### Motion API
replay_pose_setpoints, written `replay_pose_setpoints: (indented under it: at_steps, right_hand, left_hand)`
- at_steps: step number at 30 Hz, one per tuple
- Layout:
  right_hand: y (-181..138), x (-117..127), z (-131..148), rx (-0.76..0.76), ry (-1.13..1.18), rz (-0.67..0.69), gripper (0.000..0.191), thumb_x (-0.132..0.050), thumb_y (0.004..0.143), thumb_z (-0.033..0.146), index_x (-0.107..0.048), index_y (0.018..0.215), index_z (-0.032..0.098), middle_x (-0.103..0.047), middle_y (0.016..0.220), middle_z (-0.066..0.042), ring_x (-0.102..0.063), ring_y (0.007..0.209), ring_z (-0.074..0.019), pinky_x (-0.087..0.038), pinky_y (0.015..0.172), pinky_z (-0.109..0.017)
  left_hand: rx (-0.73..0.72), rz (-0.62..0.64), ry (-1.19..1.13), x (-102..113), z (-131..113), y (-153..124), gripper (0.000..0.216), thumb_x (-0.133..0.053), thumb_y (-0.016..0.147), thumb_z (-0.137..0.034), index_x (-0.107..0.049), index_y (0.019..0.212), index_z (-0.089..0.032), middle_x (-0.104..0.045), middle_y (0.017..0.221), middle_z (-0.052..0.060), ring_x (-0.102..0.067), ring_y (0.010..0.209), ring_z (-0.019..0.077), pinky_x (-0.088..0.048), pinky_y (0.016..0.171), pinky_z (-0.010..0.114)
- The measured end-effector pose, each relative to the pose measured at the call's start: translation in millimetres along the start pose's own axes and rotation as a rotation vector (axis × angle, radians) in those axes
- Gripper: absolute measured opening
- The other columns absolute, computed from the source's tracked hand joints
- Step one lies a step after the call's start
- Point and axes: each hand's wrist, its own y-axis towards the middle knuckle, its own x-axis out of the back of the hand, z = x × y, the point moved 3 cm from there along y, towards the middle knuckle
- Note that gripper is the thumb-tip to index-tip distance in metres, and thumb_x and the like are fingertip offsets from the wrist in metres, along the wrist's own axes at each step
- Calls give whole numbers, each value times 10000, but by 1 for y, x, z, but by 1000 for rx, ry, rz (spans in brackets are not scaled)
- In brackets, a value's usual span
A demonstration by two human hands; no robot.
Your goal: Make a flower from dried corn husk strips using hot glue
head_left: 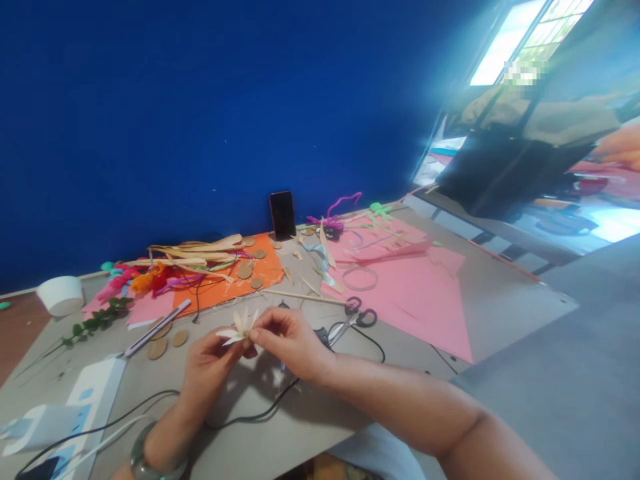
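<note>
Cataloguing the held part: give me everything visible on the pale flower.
The pale flower is cream to off-white, with several narrow, pointed petals fanned out, some upward, others toward the person's left. It looks like dried husk or stiff paper. Fingertips of the left hand and right hand pinch it near its base, hiding part of it. It is held above the table. Fine texture is too blurred to tell.

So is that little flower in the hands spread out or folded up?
Spread out: the flower has pale petals fanning up and sideways from where the left hand and right hand pinch it.
</note>
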Motion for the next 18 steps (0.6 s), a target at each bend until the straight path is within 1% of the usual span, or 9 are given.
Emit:
replay_pose_setpoints:
  at_steps: [6,9,13,18]
  right_hand:
    - [0,1,-1,20,-36,1,300,-734,715,423,-606,701,153,-658,623,-11,-634,613,-137,-486,616,-270]
    - [0,2,-2,73,-118,-12,257,-709,748,390,-614,706,155,-650,636,-13,-636,616,-141,-478,603,-266]
    - [2,5,-2,173,-284,-54,196,-679,783,341,-637,719,160,-640,657,-15,-615,603,-129,-461,583,-255]
    - [4,8,-4,198,-338,-64,201,-669,794,353,-652,737,161,-646,679,-25,-620,618,-140,-474,584,-263]
  left_hand:
    - [-3,-13,-8,0,4,1,168,-723,742,-314,-706,717,-149,-692,605,32,-636,580,163,-518,594,255]
    - [-7,-15,-11,0,6,1,156,-726,740,-303,-709,717,-149,-697,605,32,-639,581,158,-519,598,248]
    - [4,-25,-19,-1,6,1,168,-731,733,-311,-710,700,-147,-699,603,38,-643,573,161,-523,581,248]
    - [9,-27,-12,-3,3,2,189,-732,728,-328,-701,687,-146,-693,600,41,-632,564,161,-522,562,247]
